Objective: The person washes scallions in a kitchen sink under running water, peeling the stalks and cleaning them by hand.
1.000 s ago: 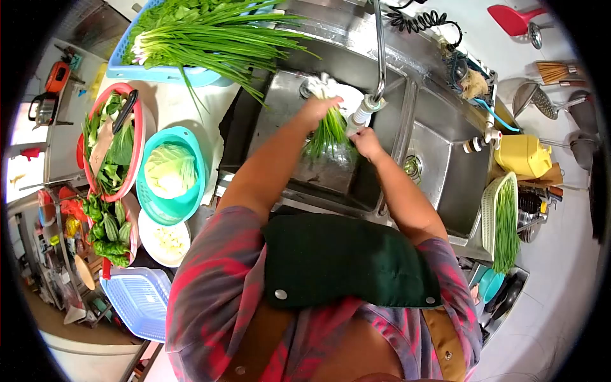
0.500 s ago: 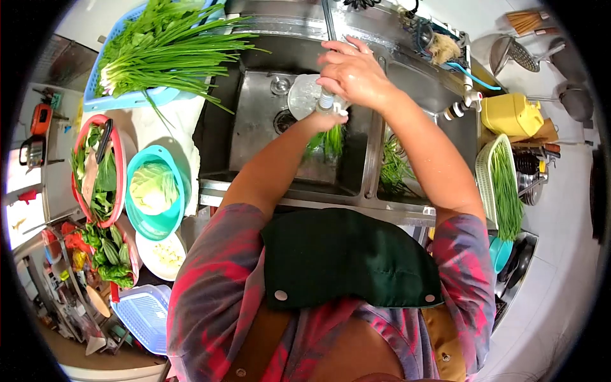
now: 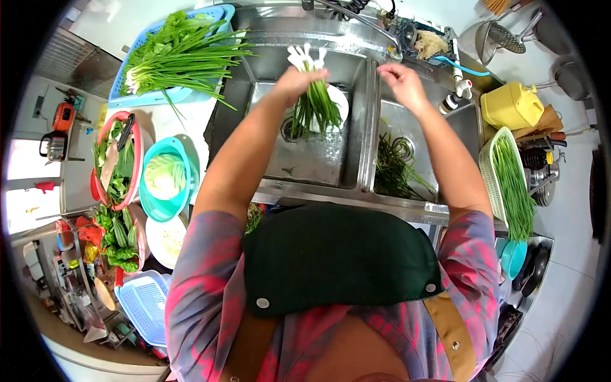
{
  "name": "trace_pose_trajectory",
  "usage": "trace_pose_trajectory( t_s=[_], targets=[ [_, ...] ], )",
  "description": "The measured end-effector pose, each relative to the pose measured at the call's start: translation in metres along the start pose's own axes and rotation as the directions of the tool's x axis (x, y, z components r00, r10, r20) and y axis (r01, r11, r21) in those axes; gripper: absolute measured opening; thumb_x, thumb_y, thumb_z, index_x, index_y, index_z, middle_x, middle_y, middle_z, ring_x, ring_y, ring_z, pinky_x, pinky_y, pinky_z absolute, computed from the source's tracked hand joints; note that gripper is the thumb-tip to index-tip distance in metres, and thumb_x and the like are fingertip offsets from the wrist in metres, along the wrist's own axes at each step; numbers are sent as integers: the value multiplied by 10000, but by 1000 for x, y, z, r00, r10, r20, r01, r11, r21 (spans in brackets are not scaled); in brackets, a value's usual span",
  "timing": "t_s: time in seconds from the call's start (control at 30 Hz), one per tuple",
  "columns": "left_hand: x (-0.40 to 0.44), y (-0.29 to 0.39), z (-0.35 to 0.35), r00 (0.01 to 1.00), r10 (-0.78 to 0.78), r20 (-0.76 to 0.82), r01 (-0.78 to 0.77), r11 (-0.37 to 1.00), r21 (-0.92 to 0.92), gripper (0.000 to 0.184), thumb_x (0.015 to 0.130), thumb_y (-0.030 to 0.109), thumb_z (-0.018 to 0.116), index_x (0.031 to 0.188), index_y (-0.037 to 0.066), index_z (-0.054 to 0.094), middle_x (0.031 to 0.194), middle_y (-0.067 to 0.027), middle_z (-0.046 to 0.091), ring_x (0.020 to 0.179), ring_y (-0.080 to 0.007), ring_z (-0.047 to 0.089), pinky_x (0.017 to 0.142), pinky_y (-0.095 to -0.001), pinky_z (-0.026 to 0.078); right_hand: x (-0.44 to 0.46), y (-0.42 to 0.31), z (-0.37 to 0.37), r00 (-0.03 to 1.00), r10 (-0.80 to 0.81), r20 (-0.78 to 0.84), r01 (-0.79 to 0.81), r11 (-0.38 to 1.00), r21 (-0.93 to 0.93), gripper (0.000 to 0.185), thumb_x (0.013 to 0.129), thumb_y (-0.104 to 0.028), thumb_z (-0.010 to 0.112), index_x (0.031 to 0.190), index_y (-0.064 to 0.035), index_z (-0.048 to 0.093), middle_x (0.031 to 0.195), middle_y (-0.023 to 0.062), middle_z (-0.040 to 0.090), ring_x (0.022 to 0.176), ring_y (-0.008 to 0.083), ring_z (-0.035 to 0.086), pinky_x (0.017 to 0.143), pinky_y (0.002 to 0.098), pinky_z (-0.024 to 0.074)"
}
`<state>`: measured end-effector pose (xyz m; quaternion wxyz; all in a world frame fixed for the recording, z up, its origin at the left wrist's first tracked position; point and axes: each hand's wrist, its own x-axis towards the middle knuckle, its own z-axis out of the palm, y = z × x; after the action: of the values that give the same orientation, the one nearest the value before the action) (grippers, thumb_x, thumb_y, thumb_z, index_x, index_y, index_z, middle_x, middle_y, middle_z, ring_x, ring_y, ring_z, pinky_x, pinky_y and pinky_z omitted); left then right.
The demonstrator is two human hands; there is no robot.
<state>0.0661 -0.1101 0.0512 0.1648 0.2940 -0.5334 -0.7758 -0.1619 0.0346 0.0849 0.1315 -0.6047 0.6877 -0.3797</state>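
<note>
My left hand is closed round a bunch of spring onions above the left sink basin. Their white bulbs point up and away from me, and the green leaves hang down. Partly hidden behind the leaves is a white bowl in that basin. Over the right basin, my right hand has its fingers curled in; whether anything is between them cannot be made out. Loose green scraps lie below it in the right basin.
A metal tap spout reaches over the sink's back. At left are a blue basket of greens, a teal colander with cabbage and a red-rimmed basin. To the right stand a yellow jug and a white basket of long green stalks.
My right hand has moved from the tap to over the right basin. The spout now points right. The spring onions have come up into view in my left hand.
</note>
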Motion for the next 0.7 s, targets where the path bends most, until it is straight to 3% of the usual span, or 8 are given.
trace_pose_trajectory(
  t_s=[0.03, 0.1, 0.13, 0.23, 0.33, 0.4, 0.5, 0.7],
  targets=[
    [-2, 22, 4, 999, -38, -9, 38, 999, -18, 263, 808, 197, 565, 983, 6, 526, 913, -98, 589, 828, -211, 589, 731, -349, 496, -3, -8, 3, 989, 136, 63, -140, 987, 74, 135, 789, -79, 545, 907, -67, 611, 844, 44, 621, 733, 124, 571, 682, 248, 454],
    [-11, 61, 16, 999, -38, -5, 36, 981, -188, 205, 841, 187, 506, 949, 12, 521, 914, -104, 588, 833, -215, 588, 726, -351, 502, -7, -19, 6, 992, 74, 105, -110, 914, 392, 140, 789, -71, 552, 914, -38, 606, 767, 25, 619, 688, 87, 555, 658, 217, 446],
    [-8, 74, 19, 1000, 1, 22, 5, 962, -272, 191, 855, 192, 475, 924, 17, 510, 925, -111, 584, 839, -222, 587, 743, -361, 497, -10, -27, -2, 978, 70, 197, -156, 872, 465, 146, 812, -61, 537, 933, 0, 589, 820, 34, 600, 733, 85, 540, 680, 217, 436],
    [-11, 107, 38, 998, 39, 41, -19, 910, -415, 156, 852, 171, 470, 877, 18, 486, 826, -126, 582, 790, -256, 582, 753, -391, 481, -13, -45, -25, 983, 4, 181, -102, 841, 531, 145, 805, -77, 554, 928, -13, 595, 811, 24, 603, 712, 74, 533, 651, 208, 434],
    [-12, 126, 62, 996, 37, 75, -1, 901, -433, 149, 857, 166, 457, 848, 17, 468, 821, -139, 571, 800, -273, 575, 779, -400, 470, -20, -69, -51, 971, 120, 209, -217, 810, 545, 165, 779, -134, 602, 906, -28, 601, 777, -5, 592, 675, 55, 509, 605, 188, 411],
    [-6, 129, 73, 978, 66, 200, 37, 881, -471, 151, 859, 170, 451, 823, 23, 456, 830, -153, 565, 811, -281, 570, 796, -404, 464, -21, -81, -60, 981, 98, 170, -168, 869, 466, 176, 756, -166, 633, 872, -38, 600, 748, -21, 576, 654, 42, 488, 577, 178, 390],
    [3, 128, 93, 994, 2, 112, 48, 896, -442, 154, 863, 167, 441, 810, 23, 451, 824, -152, 563, 804, -278, 569, 793, -409, 464, -19, -76, -63, 991, 12, 131, -60, 928, 367, 176, 707, -173, 678, 756, -27, 594, 656, -15, 557, 581, 49, 486, 552, 189, 401],
    [29, 118, 104, 969, -147, 199, 215, 901, -377, 323, 878, 227, 390, 1004, -54, 489, 924, -151, 591, 865, -271, 579, 829, -415, 451, -25, -63, -85, 963, 134, 232, -220, 891, 397, 129, 741, -141, 619, 769, -16, 599, 661, -2, 577, 572, 61, 498, 542, 209, 413]
  ],
)
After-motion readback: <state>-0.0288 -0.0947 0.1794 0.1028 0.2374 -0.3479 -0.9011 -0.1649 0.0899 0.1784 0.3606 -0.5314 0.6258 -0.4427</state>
